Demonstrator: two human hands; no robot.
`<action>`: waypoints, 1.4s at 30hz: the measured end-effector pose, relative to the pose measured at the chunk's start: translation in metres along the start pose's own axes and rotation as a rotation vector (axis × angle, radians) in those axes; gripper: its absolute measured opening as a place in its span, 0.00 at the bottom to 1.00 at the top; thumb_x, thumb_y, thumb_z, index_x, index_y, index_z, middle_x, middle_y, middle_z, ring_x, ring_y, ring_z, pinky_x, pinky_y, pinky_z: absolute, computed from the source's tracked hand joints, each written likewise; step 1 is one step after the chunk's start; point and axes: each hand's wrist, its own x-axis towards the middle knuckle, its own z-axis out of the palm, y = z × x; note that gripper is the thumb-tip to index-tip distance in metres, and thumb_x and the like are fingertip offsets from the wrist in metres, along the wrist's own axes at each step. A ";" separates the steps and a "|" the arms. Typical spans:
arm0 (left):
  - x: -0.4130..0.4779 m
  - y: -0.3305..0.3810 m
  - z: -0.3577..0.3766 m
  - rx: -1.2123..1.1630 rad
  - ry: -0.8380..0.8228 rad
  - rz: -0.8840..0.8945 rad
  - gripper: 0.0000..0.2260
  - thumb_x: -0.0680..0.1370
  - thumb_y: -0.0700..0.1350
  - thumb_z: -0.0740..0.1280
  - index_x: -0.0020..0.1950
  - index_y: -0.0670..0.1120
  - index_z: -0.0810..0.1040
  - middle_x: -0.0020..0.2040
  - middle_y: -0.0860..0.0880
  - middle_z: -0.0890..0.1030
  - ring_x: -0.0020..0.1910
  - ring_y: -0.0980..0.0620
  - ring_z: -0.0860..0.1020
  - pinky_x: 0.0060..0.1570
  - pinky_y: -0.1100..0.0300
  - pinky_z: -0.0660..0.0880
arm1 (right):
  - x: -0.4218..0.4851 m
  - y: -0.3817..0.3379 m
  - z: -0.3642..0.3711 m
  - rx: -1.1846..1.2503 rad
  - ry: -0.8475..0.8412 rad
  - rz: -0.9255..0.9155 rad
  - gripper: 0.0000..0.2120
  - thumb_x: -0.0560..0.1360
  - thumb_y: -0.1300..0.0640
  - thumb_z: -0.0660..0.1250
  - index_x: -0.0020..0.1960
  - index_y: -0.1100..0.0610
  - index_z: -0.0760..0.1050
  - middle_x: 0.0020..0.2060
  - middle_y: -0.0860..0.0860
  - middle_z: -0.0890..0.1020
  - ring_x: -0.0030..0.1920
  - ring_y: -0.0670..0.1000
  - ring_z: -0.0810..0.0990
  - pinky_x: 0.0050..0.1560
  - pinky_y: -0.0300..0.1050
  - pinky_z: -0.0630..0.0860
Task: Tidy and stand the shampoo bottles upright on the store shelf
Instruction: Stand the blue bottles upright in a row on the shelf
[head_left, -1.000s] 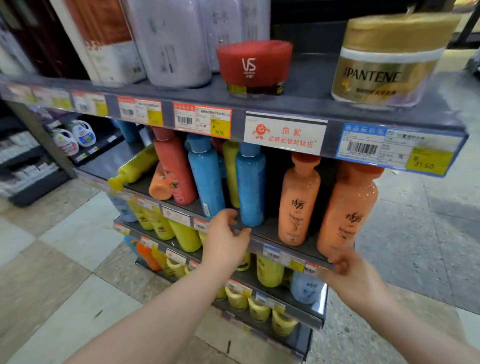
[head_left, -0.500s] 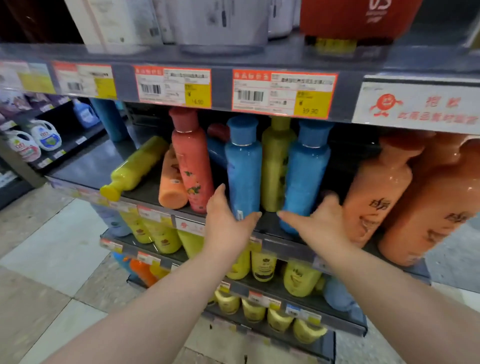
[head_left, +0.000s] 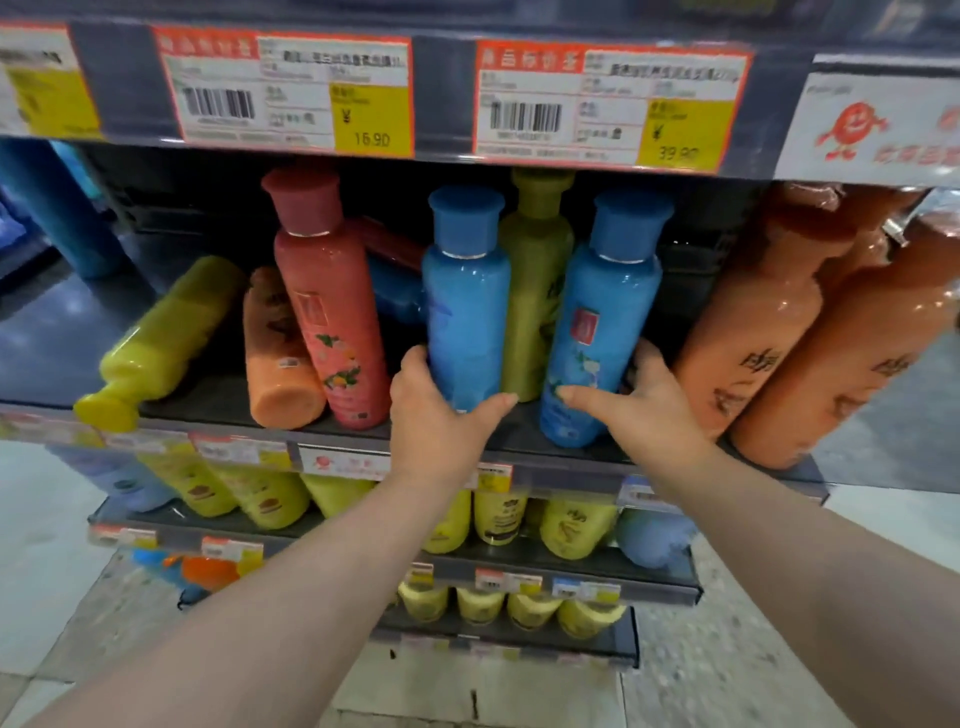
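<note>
Both hands are working the middle shelf at centre frame, apart from each other, one bottle apiece. The left hand (head_left: 436, 415) is wrapping the low body of the tall blue plastic bottle with the flared cap (head_left: 465, 322) at dead centre, thumb lying across the front, fingers curling round its left flank. The right hand (head_left: 641, 410) is mirroring that on the second blue plastic bottle (head_left: 597, 332) just right of centre, thumb across the front, fingers tucking in behind. Gripping low like that is, I'd say, giving control of the bases for squaring them up behind the dark metal shelf lip (head_left: 545, 457).

Orientation now: the centre bottle is standing with its long axis vertical, cap pointing straight up at the price tags (head_left: 291, 93). The second one is leaning, cap tipping toward upper right, base toward lower left, which is likely why that hand is on it. An olive-yellow bottle (head_left: 535, 291) is standing between and behind them.

At left of frame, a yellow plastic bottle (head_left: 161, 338) is lying flat, cap poking over the lip toward lower left. An orange bottle (head_left: 278, 358) is lying beside it, flat end facing us. The coral-red bottle (head_left: 327, 312) is standing right against the orange one, cap tilting left.
</note>
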 end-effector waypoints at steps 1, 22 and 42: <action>0.001 -0.001 0.001 -0.002 -0.006 -0.006 0.38 0.55 0.58 0.75 0.60 0.45 0.68 0.57 0.43 0.76 0.57 0.43 0.76 0.55 0.44 0.76 | 0.000 0.001 -0.001 -0.001 -0.025 -0.007 0.28 0.65 0.67 0.73 0.61 0.52 0.67 0.50 0.48 0.78 0.49 0.47 0.77 0.56 0.45 0.75; 0.015 -0.004 -0.013 -0.185 -0.328 -0.047 0.34 0.68 0.38 0.75 0.69 0.45 0.63 0.62 0.49 0.76 0.60 0.51 0.76 0.62 0.52 0.73 | -0.005 -0.003 0.004 -0.234 0.073 0.014 0.32 0.64 0.60 0.76 0.62 0.57 0.63 0.51 0.48 0.74 0.51 0.48 0.75 0.55 0.45 0.73; 0.011 0.003 0.002 0.028 -0.149 0.029 0.46 0.52 0.58 0.78 0.65 0.47 0.64 0.61 0.45 0.73 0.62 0.44 0.73 0.61 0.44 0.73 | -0.005 -0.001 0.001 -0.240 0.060 0.057 0.25 0.64 0.59 0.76 0.53 0.51 0.63 0.51 0.48 0.76 0.54 0.53 0.78 0.59 0.53 0.74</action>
